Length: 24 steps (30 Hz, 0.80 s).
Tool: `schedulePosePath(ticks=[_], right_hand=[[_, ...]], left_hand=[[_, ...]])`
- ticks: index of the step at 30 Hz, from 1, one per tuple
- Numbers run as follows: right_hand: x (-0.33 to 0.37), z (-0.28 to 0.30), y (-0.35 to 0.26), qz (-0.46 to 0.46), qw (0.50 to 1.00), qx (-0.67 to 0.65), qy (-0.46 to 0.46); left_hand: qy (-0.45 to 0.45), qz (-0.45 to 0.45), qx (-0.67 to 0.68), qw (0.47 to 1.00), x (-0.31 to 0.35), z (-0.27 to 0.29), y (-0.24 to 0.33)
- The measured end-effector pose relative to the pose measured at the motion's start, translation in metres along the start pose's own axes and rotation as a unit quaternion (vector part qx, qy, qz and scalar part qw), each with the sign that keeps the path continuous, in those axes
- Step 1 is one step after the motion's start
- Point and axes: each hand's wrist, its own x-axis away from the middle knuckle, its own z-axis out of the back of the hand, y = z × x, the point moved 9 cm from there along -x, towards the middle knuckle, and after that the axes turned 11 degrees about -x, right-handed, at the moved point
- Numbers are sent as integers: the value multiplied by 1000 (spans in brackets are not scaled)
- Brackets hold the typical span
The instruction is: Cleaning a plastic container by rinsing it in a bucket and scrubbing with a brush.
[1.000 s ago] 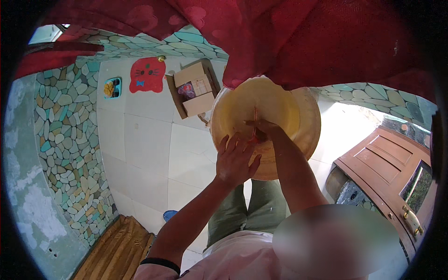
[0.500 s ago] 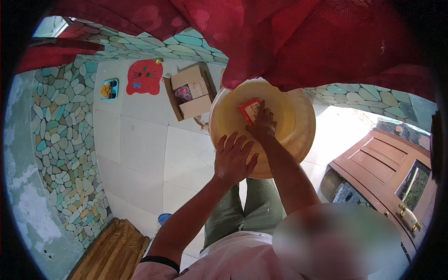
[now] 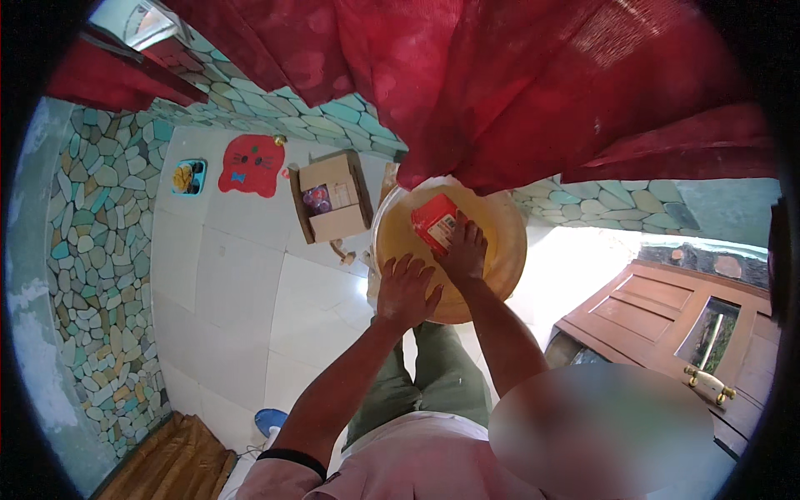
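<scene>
Reaching right hand (image 3: 464, 250) presses red packet (image 3: 435, 222) inside yellow basin (image 3: 500, 275).

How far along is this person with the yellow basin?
Done: a red packet already lies inside the basin. In hand: the right hand presses on the packet while the left hand steadies the near rim. Left: the packet looks unopened, and the cardboard box on the floor sits untouched.

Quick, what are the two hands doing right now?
Left hand: open, fingers spread on the yellow basin rim.
Right hand: open, resting on the red packet in the basin.
</scene>
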Motion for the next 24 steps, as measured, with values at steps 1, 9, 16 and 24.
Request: schedulePosePath(ticks=[1, 9, 16, 24], right_hand=[[3, 9, -6, 7, 1000, 3, 6], [16, 63, 41, -45, 896, -412, 160], [20, 64, 35, -76, 735, -674, 2], [14, 108, -15, -11, 739, -672, -53]], left_hand=[[-11, 1, 1, 1000, 1, 0, 0], [47, 25, 263, 963, -15, -4, -20], [-54, 141, 603, 783, -38, -24, -33], [-80, 209, 725, 651, -54, -7, -11]])
